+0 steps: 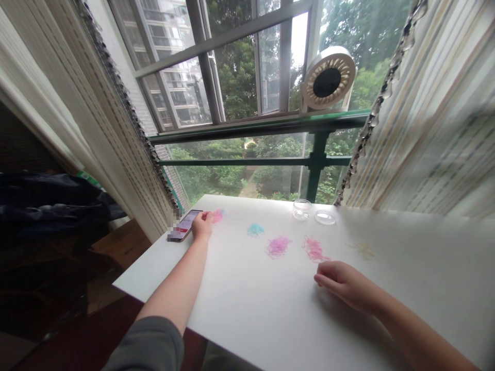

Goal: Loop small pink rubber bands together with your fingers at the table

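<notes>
Five wispy piles (278, 247), teal, purple, pinks, yellow — left grip (202, 225), right grip (341, 281) curled, closure and contents unclear

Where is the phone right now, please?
In the head view, the phone lies left of centre, near the left edge of the white table, just left of the left hand and the small pink pile.

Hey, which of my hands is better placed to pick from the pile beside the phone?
Likely your left hand: it is right at the pink-and-blue pile, beside the phone. Your right hand is farther off, near the reddish-pink pile.
</notes>
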### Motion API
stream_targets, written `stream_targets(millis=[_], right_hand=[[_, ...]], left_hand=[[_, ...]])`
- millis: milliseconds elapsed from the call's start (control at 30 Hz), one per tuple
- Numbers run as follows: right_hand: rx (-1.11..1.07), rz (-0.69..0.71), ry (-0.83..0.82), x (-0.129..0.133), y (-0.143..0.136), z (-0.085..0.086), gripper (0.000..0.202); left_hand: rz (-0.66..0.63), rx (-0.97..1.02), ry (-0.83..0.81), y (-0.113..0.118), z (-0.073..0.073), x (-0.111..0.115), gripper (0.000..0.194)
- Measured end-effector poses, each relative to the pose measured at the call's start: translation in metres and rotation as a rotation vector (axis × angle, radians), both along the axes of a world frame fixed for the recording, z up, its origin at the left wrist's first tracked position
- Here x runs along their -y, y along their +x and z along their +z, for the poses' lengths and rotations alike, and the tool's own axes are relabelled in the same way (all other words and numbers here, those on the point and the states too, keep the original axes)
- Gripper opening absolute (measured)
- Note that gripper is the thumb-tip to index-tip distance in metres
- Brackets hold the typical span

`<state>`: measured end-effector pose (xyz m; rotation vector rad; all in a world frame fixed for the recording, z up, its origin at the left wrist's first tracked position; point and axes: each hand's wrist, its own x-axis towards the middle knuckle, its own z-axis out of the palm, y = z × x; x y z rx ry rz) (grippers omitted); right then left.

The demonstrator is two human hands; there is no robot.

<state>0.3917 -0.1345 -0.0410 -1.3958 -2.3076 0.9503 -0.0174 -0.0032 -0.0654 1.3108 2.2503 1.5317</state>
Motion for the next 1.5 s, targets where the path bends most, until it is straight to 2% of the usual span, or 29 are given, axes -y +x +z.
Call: stream_targets(millis=[167,400,533,600,667,833,900,1000,1067,1200,1333,1500], right_hand=[[-0.035,-0.005,0.018,-0.002,0.001,-0.002,0.031],[-0.053,-0.01,0.037,-0.003,0.001,-0.007,0.032],[-0.06,-0.023,0.033,-0.002,0.0,-0.005,0.032],[-0.063,-0.038,0.024,-0.001,0.0,-0.003,0.032],[-0.074,-0.051,0.018,0.0,-0.001,-0.002,0.03],[-0.118,-0.079,-0.071,0.003,-0.007,0.004,0.02],[-0.132,-0.061,-0.159,0.005,-0.012,0.008,0.015],[-0.207,-0.076,-0.119,0.007,-0.02,0.012,0.01],[-0.296,-0.152,-0.063,0.006,-0.025,0.01,0.01],[-0.522,-0.315,0.01,0.002,-0.026,-0.006,0.014],[-0.683,-0.311,0.063,0.0,-0.023,-0.022,0.019],[-0.737,-0.321,0.093,0.0,-0.024,-0.027,0.02]], left_hand=[[-0.04,0.061,0.116,0.005,0.0,0.003,0.026],[-0.217,0.123,0.224,0.025,0.001,0.015,0.029],[-0.394,0.148,0.238,0.058,0.004,0.024,0.031],[-0.558,0.194,0.226,0.08,0.008,0.032,0.03],[-0.663,0.204,0.205,0.102,0.014,0.042,0.029],[-0.944,0.113,0.166,0.152,0.027,0.069,0.022],[-1.02,0.074,0.146,0.171,0.032,0.078,0.02],[-1.117,0.106,0.082,0.196,0.037,0.086,0.02],[-1.139,0.199,0.05,0.209,0.036,0.089,0.02],[-1.076,0.326,0.055,0.221,0.027,0.09,0.021],[-1.059,0.277,0.048,0.221,0.016,0.093,0.019],[-1.1,0.216,0.009,0.221,0.013,0.099,0.018]])
